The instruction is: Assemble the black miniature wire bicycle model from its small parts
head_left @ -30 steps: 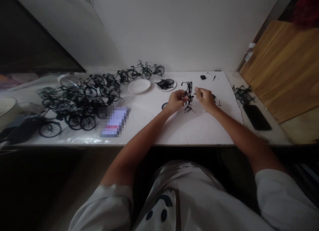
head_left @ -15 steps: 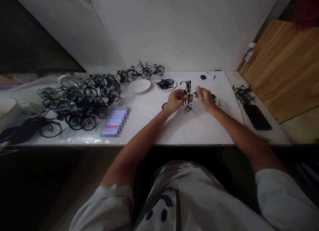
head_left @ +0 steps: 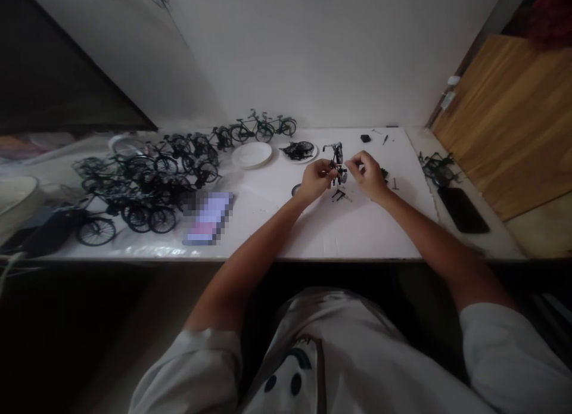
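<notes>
A partly built black model bicycle [head_left: 338, 154] stands up from my left hand [head_left: 315, 179], whose fingers are closed round it. My right hand [head_left: 368, 173] pinches a small screwdriver [head_left: 342, 164], its thin pale shaft directed left at the bicycle. Whether the tip touches the bicycle is too small to tell. Just below my hands, small black parts [head_left: 340, 195] lie on the white board [head_left: 379, 229]. A round part [head_left: 295, 189] shows partly behind my left hand.
Many dark model bicycles [head_left: 147, 190] crowd the left side. A white plate [head_left: 252, 155] stands beside another plate holding black bicycle parts [head_left: 298, 150]. A phone [head_left: 208, 218] lies front left, a black phone-like slab [head_left: 463, 209] at right. Small tools [head_left: 395, 183] lie right of my hand.
My right hand has turned slightly and its fingers are raised, still pinching the screwdriver. The left hand keeps the model bicycle in nearly the same place. The view has shifted slightly.
</notes>
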Action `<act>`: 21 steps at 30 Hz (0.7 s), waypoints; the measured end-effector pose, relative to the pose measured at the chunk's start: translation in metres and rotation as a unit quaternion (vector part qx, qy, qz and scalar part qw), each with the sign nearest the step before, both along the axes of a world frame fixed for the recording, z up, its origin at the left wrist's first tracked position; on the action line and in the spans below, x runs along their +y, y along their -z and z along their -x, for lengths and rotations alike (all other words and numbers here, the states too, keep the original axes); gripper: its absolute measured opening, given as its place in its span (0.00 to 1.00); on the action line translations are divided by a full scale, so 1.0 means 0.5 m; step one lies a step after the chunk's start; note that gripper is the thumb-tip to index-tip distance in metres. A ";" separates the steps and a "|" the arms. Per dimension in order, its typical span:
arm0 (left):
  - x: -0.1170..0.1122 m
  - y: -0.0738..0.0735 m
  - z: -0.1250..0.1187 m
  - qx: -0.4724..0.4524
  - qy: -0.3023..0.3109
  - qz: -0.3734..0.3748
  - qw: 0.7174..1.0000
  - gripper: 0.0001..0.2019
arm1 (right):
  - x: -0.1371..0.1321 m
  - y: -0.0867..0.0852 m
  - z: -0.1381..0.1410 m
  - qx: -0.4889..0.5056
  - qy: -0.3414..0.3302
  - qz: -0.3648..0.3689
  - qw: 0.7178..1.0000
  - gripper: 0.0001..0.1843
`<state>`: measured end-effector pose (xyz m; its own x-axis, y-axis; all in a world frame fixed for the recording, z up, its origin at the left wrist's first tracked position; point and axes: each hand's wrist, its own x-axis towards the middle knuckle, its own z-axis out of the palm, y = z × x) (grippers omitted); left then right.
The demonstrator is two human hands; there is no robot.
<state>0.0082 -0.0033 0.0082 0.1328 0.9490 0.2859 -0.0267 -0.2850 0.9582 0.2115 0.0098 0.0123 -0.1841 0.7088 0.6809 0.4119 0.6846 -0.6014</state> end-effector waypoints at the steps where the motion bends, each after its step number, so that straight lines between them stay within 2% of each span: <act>1: 0.000 -0.001 0.000 -0.001 -0.002 0.003 1.000 0.08 | 0.004 0.004 -0.002 0.000 -0.004 -0.001 1.000 0.17; 5: 0.000 -0.003 0.000 -0.005 -0.004 0.005 1.000 0.08 | 0.012 0.011 -0.006 -0.001 -0.009 0.008 1.000 0.18; 10: -0.002 -0.001 -0.001 -0.003 0.002 0.000 1.000 0.09 | -0.004 -0.001 0.001 -0.003 -0.017 0.033 0.999 0.27; 16: -0.001 0.008 -0.004 0.014 0.016 0.005 1.000 0.09 | -0.014 -0.010 0.007 -0.030 0.034 0.019 0.999 0.37; 21: 0.001 0.009 -0.001 0.018 0.005 -0.005 1.000 0.10 | -0.007 -0.005 0.004 -0.055 0.055 0.026 0.997 0.39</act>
